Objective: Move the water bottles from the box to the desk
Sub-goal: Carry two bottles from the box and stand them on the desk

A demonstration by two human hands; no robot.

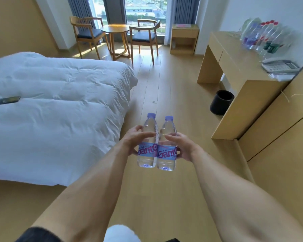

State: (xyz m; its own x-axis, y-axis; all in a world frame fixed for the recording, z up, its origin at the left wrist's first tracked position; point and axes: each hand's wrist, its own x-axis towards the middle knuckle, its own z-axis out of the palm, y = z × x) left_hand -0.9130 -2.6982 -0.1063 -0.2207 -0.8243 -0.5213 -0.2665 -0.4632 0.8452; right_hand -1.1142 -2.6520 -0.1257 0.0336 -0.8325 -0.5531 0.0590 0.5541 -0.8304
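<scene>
The desk (234, 55) ran along the right side of the frame, from centre right up toward the upper right; its top carried a cluster of bottles (264, 34) already standing at the far end, blurred, with a telephone (281, 66) just nearer than them; the bed (59, 105) filled the left of the frame; the box was not in view.

Both arms reached forward at lower centre over bare floor; the left hand (136, 139) was closed around the left bottle (147, 142), fingers wrapped above the label; the right hand (181, 145) was closed around the right bottle (166, 145) in the same way; the two bottles touched side by side, long axes upright, caps at the top and leaning slightly away from the camera.

Key relation: the desk lay up and to the right of the hands, well apart from them; the right hand was the nearer of the two.

Judgement: the carry was mid-way; the free desk top nearest the hands was the stretch at the desk's front, clear of the telephone; the right bottle would likely land first.
</scene>
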